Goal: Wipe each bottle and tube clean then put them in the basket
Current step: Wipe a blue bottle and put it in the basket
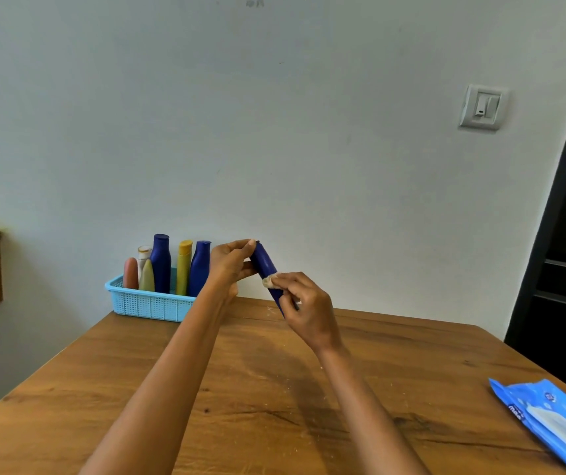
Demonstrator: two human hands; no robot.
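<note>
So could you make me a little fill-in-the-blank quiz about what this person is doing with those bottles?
1. The left hand and right hand hold a dark ____ plastic bottle above the wooden table.
2. The right hand presses a crumpled ____ against that bottle.
3. The bottles and tubes already stored stand in a light blue plastic ____.
4. The blue wipes packet lies at the table's ____ edge.

Missing words: blue; wipe; basket; right
</note>
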